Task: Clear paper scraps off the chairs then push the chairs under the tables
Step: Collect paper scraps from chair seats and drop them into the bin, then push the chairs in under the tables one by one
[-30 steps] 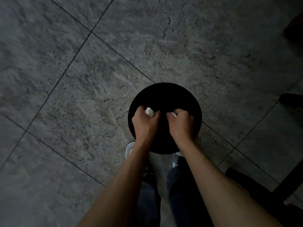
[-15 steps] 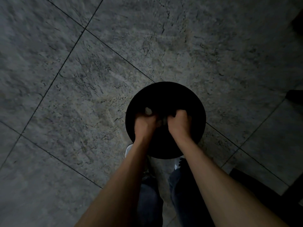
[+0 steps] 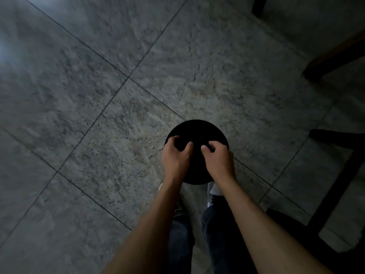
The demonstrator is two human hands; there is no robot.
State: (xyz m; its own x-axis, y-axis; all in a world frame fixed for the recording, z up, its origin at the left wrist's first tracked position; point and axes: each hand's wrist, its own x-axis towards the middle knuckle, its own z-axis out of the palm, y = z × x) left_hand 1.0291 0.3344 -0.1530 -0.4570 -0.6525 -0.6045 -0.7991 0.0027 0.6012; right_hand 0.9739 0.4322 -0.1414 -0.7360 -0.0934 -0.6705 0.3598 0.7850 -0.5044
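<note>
scraps gone from view since earlier | hands — left (image 3: pixel 175 155), right (image 3: pixel 217 159) — curled on stool (image 3: pixel 197 129); contents unclear

I see both bare forearms reaching forward and down from the bottom edge, side by side and a little apart. My left hand (image 3: pixel 174 156) is knuckles-up with fingers spread and curved downward, the thumb angled toward the other hand. My right hand (image 3: pixel 218 158) has its fingers curled under more tightly, thumb tip pointing left; whether either grip encloses anything I cannot tell.
</note>
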